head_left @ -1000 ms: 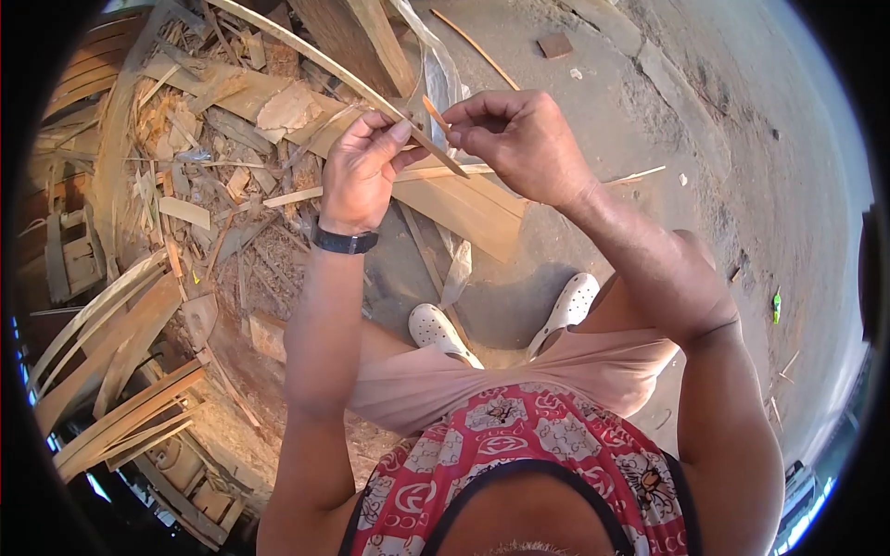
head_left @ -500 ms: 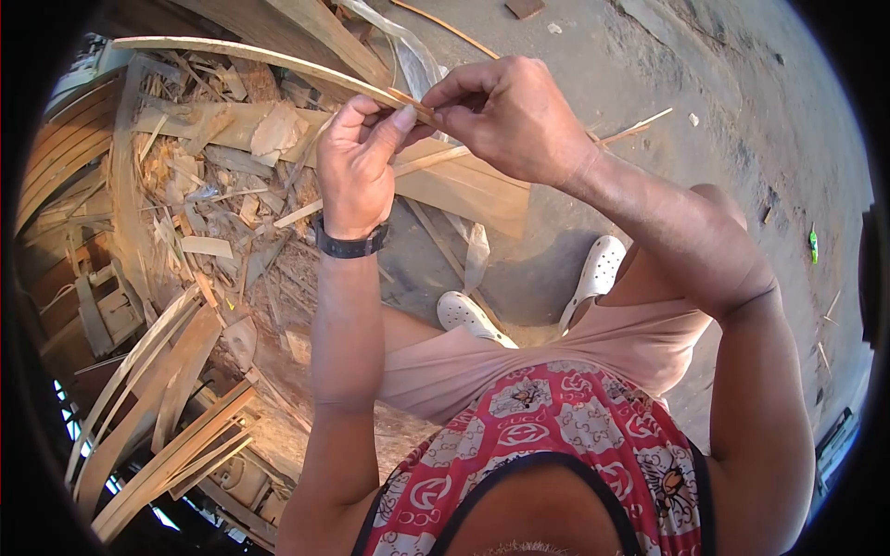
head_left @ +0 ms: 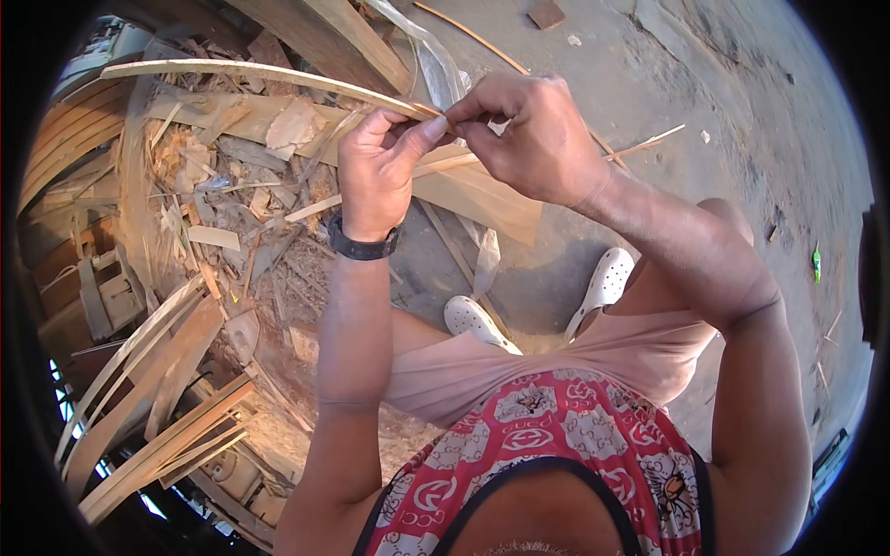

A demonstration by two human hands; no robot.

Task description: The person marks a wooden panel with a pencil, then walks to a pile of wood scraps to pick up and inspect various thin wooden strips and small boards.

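Left hand (head_left: 380,176): closed, with thumb and forefinger pinching the end of a thin curved wooden strip (head_left: 250,74). Right hand (head_left: 538,139): closed, with fingertips pinching the same end and touching the left thumb. The strip extends toward 10 o'clock, above the scrap-wood pile (head_left: 232,185). White clogs (head_left: 473,320) lie at 6 o'clock.

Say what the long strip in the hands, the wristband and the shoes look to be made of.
The strip: thin raw wood or bamboo, pale, unfinished, bending in a long arc; left hand and right hand pinch its end. The wristband: black, matte, likely rubber or plastic. The shoes: white moulded foam or plastic, with punched holes.
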